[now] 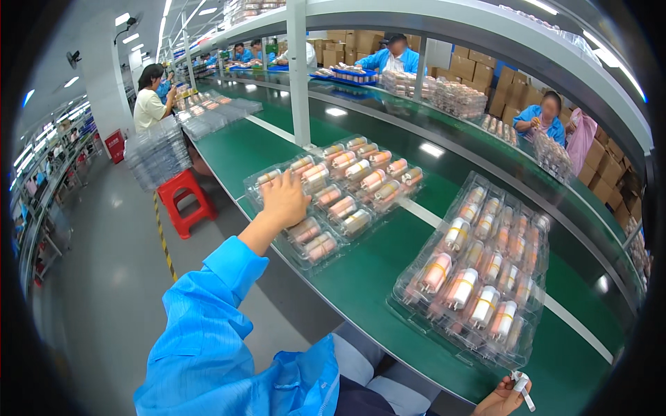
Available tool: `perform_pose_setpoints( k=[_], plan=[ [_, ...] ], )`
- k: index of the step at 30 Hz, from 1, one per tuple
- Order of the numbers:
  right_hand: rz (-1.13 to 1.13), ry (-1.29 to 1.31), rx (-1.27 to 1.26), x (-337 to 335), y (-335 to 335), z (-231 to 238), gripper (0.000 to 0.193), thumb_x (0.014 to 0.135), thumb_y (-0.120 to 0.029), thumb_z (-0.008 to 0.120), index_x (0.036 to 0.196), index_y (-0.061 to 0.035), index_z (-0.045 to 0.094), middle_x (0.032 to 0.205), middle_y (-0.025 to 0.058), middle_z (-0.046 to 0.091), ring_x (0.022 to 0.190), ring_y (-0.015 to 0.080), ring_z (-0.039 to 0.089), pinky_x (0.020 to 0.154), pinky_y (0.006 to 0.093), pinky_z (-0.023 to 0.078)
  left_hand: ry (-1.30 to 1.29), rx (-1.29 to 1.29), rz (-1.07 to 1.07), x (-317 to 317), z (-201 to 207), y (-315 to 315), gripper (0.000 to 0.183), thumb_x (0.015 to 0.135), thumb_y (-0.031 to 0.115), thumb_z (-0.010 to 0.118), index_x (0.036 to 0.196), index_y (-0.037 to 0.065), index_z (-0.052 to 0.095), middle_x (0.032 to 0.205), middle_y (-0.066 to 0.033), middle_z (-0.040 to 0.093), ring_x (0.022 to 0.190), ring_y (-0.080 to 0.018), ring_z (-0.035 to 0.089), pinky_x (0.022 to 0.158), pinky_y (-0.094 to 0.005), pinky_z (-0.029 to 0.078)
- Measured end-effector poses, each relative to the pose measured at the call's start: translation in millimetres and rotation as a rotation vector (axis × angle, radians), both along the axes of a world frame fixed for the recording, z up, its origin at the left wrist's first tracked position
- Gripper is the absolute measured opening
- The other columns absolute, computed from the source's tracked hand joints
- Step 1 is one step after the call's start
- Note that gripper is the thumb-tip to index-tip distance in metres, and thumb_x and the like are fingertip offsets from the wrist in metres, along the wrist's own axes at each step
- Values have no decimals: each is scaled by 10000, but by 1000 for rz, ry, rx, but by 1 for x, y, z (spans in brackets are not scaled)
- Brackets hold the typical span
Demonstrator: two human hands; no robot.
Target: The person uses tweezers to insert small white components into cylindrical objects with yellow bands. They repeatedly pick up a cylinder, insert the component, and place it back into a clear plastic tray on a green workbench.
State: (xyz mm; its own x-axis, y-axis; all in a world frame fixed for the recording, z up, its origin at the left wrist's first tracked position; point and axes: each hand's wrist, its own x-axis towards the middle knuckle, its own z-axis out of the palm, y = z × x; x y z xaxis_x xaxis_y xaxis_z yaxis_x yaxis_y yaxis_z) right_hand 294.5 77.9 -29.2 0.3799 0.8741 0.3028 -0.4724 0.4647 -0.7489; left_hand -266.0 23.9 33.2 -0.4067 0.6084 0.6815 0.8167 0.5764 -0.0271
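Observation:
My left hand (pixel 284 200) reaches over a clear plastic tray (pixel 302 265) on the green work surface. Its fingers are spread over the near left part of the tray, and whatever lies under the palm is hidden. Rows of short pink and white cylinders (pixel 343 207) sit in the compartments, some with yellow bands. At the lower right edge, my right hand (pixel 501 400) pinches a small white strip (pixel 523 392). Near it stands a stack of clear trays (pixel 409 305) holding more cylinders, some with metal pins showing.
A white post (pixel 298 76) rises behind the left tray, under an overhead shelf. Clear trays (pixel 156 152) are piled by a red stool (pixel 186 201). Across the line, people in blue work near filled trays (pixel 458 98). Cardboard boxes (pixel 510 93) are stacked beyond.

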Motion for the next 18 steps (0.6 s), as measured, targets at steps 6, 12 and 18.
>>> perform_pose_setpoints(
  k=[6, 12, 18],
  plan=[
    [-70, -92, -65, 5, -4, 5, 178, 896, -81, 571, 999, 65, 565, 836, 171, 625, 687, 208, 598, 616, 277, 499, 3, -103, 0, 8, -1, -5, 348, 825, 285, 637, 1102, 77, 609, 1243, -138, 536, 1151, -305, 483, 910, -518, 355],
    [-137, -608, -211, 17, -21, 15, 153, 882, -109, 627, 918, 37, 603, 798, 91, 633, 656, 129, 588, 582, 221, 476, -172, 174, -177, 10, 11, -14, 283, 849, 234, 625, 1072, 63, 591, 981, -73, 638, 926, -239, 586, 767, -417, 439],
    [-36, -922, -391, 27, -27, 22, 113, 871, -61, 631, 960, 8, 624, 823, 41, 624, 706, 100, 568, 620, 201, 452, -1107, 694, -725, 61, 23, -15, 324, 992, 309, 450, 1164, 46, 533, 880, -56, 605, 689, -100, 576, 509, -235, 450]
  ],
)
